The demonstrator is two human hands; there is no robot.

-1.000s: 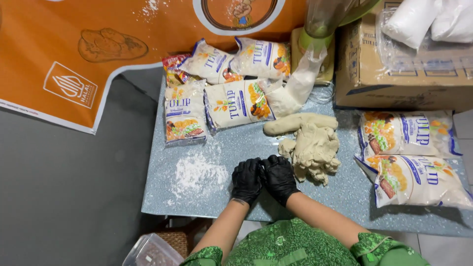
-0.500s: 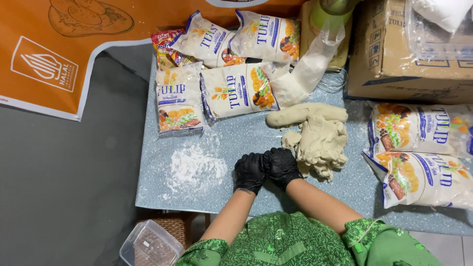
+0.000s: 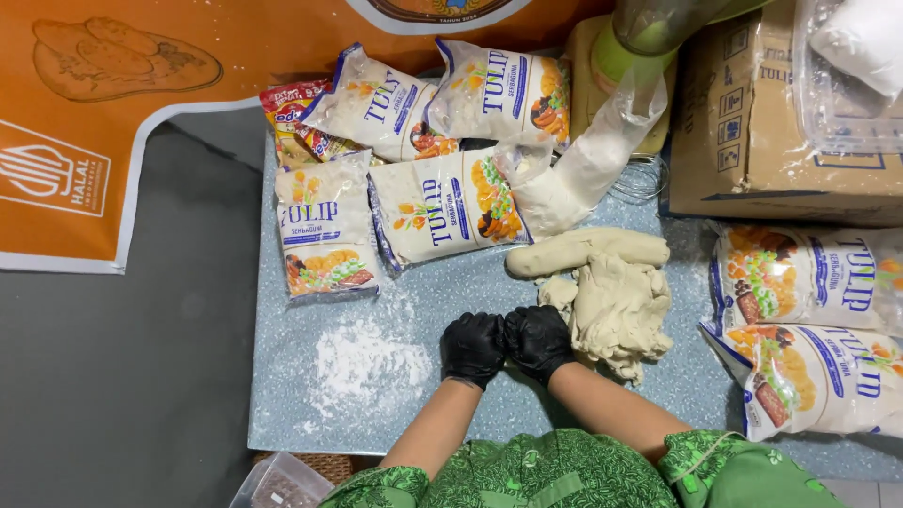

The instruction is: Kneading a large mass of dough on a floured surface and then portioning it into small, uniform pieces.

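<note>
Both black-gloved fists, left hand and right hand, are clenched together, while the dough mass lies immediately right, touching the nearer right hand.

Both gloved hands, left & right, fisted together beside dough.

We see the table centre frame. Flour patch sits lower left on it, w/ both hands just right of it, touching each other. Dough lies right of the hands. Flour bags fill upper centre; more bags at right edge. Cardboard box sits upper right.
</note>
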